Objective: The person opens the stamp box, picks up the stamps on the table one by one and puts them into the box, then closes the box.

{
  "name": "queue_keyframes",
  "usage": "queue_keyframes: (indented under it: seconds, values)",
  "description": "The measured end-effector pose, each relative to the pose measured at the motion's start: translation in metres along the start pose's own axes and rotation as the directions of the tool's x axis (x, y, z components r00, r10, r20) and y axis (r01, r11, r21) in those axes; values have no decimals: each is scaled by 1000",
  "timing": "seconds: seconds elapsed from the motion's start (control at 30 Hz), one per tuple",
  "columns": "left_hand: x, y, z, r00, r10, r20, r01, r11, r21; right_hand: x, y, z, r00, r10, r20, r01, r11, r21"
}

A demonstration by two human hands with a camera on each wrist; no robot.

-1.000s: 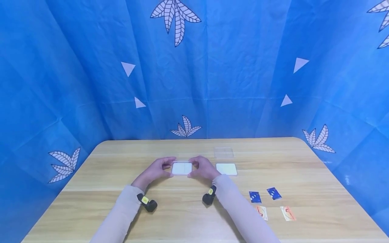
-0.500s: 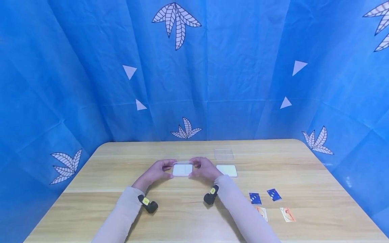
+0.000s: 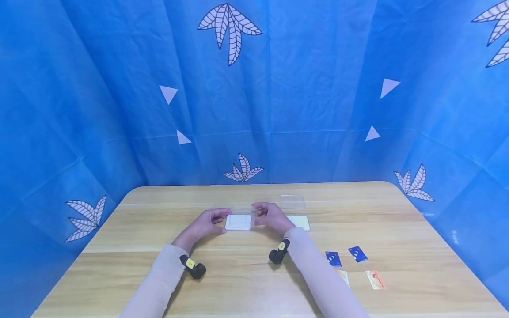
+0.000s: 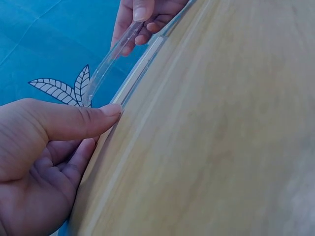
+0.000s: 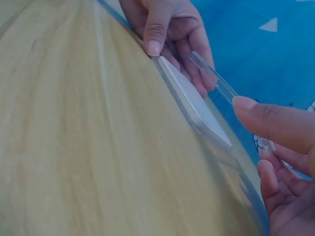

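Where the right grip [image 3: 272,218] pinches, a clear lid [image 4: 111,60] extends leftward.

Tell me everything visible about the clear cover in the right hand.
The clear cover is a thin, transparent, straight-edged piece, apparently plastic, with shiny edges. The right hand pinches one end, holding it off the table, a gap showing between it and the white block. Whether the left hand touches its other end is unclear.
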State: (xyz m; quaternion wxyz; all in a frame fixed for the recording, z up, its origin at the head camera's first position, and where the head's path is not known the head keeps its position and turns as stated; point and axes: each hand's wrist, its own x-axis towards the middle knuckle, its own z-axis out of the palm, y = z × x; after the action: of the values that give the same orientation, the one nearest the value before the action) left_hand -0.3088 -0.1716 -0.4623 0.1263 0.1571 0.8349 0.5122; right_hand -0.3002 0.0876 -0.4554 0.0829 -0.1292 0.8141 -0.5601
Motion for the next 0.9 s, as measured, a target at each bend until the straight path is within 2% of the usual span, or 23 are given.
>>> queue_keyframes:
  seconds: [0.27,0.5,0.7,0.9]
  values:
    - [0,-1,0,1000,-12,-26,12,1000,8,6,2,-5,999,16,-47,-14,999,51]
    - [1,-3,0,1000,-15,-21,15,1000,-2,14,0,-8,995,41,-93,-33,996,88]
    - [1,-2,-1,1000,-8,-20,8,1000,-8,23,-2,-8,990,44,-134,-28,993,118]
    - [-1,1,-1,1000,-10,-19,10,1000,-17,30,-4,-7,990,21,-142,0,989,149]
